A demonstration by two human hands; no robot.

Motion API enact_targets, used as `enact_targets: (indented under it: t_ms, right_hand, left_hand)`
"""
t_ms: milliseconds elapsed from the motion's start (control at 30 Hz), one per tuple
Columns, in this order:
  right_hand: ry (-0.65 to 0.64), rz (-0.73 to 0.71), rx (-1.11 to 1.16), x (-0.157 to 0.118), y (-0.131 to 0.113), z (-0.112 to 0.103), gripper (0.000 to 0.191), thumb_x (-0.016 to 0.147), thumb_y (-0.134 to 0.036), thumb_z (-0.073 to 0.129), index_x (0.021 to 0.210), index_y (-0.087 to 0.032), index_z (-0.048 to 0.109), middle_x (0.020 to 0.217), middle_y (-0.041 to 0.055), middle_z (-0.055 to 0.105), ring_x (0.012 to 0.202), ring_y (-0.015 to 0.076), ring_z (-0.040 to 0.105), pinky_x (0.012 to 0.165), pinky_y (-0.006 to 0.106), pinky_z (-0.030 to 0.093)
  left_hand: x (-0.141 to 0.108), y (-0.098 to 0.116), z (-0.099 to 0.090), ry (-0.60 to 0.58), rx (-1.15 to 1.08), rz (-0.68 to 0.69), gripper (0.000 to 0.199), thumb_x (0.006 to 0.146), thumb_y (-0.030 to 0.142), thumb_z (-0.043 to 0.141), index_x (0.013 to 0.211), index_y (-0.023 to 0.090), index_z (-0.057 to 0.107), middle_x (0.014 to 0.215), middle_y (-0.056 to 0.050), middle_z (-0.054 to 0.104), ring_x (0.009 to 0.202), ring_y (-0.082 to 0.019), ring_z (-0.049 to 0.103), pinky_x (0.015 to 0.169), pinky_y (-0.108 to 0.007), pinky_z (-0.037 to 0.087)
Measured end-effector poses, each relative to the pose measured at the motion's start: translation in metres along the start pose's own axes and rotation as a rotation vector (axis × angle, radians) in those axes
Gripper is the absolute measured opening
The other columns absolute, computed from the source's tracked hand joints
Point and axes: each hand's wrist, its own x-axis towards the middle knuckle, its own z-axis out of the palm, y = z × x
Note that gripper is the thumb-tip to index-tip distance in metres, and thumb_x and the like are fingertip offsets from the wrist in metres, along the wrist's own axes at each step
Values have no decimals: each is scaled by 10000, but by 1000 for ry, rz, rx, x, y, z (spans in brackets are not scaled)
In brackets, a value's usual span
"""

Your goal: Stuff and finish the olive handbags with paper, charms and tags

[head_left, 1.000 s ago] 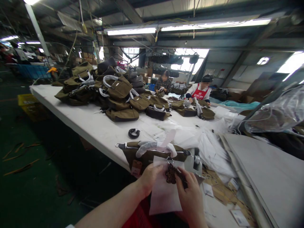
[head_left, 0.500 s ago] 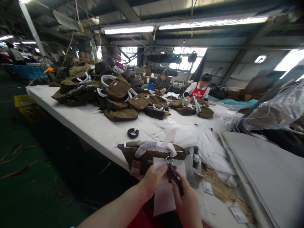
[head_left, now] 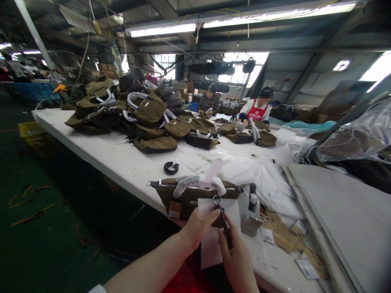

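Left hand [head_left: 196, 228], right hand [head_left: 236, 249]: fingers pinching brown bag charm [head_left: 219, 221], front of olive handbag [head_left: 194, 194]. Black coil [head_left: 171, 171] behind handbag.

Bag [head_left: 179, 199] is standing on tbl [head_left: 122, 169], nr edge; sheet [head_left: 210, 247] is hanging in front, charm [head_left: 220, 219] is sitting before sheet, betw. L hand [head_left: 195, 228] & R hand [head_left: 236, 249]. Coil [head_left: 167, 169] is lying behind bag; bag pile [head_left: 150, 110] is resting far L; tags [head_left: 307, 268] are lying nr R; 2 co-workers [head_left: 255, 113] are occupying far side.
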Motion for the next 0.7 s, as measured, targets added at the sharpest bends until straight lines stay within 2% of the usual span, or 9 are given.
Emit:
enact_targets:
  t_ms: [133,300,333,400,467,500,567,633,700]
  right_hand:
    - [-89,-5,-117,-9,10,13,573,988,-369,344,1524,-184,263,1477,125,460,1291,241,525,995,397,519]
    - [-137,-73,-233,-13,17,6,563,979,-355,360,1508,-173,302,1373,148,571,1124,246,653,862,365,580]
    - [-102,-104,-243,-10,17,-1,542,972,-368,382,1479,-178,358,1298,145,625,1042,243,685,824,362,585]
    - [97,-137,-268,-1,18,-18,509,946,-430,434,1376,-161,483,1126,143,687,914,248,693,802,388,566]
    - [316,-95,-270,15,20,-34,536,896,-516,493,1271,-135,547,1017,144,690,876,267,670,818,427,536]
    - [337,-50,-235,24,20,-41,554,864,-554,525,1219,-131,566,977,140,689,860,272,664,804,428,531]
    - [151,69,-66,41,18,-48,522,826,-609,550,1066,-149,603,824,93,683,716,240,653,655,362,533]
    - [-90,150,158,51,10,-48,453,828,-630,537,885,-184,585,618,8,597,510,168,559,462,270,443]
    - [-165,121,264,55,-3,-40,408,849,-608,525,790,-205,541,558,-29,527,458,129,482,414,234,367]
  left_hand:
    - [1,1,5,26,3,-18,412,639,363,840,953,114,745,932,-90,719,888,-228,635,858,-337,471]
    - [1,-1,8,102,-16,-18,327,613,297,839,870,120,741,845,-64,704,796,-192,621,802,-318,475]
    - [1,-1,8,102,-21,-12,317,618,292,832,868,120,740,842,-64,704,787,-191,621,794,-317,476]
    - [1,1,7,98,-30,-16,328,618,285,825,886,116,739,851,-74,708,778,-196,627,776,-319,478]
    - [0,4,5,82,-25,-40,336,614,287,826,885,108,740,842,-84,710,757,-194,630,753,-312,477]
    - [0,5,3,66,-26,-52,332,612,287,828,876,105,740,833,-85,709,745,-188,629,744,-305,475]
    - [-1,7,0,23,-43,-67,335,609,290,835,871,104,741,834,-87,710,746,-184,632,747,-299,474]
    - [-1,8,-2,-19,-43,-82,356,612,307,842,884,100,742,841,-96,713,760,-197,641,758,-313,482]
    - [-2,9,-2,-33,-17,-78,396,614,325,846,925,101,743,857,-104,718,792,-220,651,776,-335,492]
